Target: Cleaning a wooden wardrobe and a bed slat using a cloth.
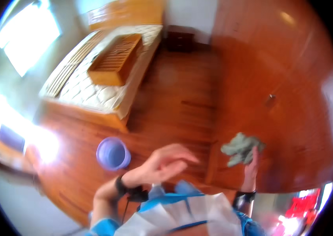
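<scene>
My right hand (pixel 253 165), arm stretched out, grips a crumpled grey-green cloth (pixel 240 148). The cloth is up against a large reddish-brown wooden panel (pixel 245 78), possibly a wardrobe or door, with a small metal fitting (pixel 270 98) above it. In front of my body hovers my left hand (pixel 166 163), with nothing in it; its fingers reach to the right and the thumb is apart. Left of that hand, a purple bucket (pixel 100 155) stands on the wooden floor. What it holds cannot be made out clearly.
A bed with a bare quilted mattress (pixel 105 94) stands at the far left. On it lie a slatted wooden frame (pixel 107 76) and a row of slats (pixel 70 61). A dark nightstand (pixel 180 38) is beside the headboard (pixel 127 15). Bright windows (pixel 30 37) are along the left.
</scene>
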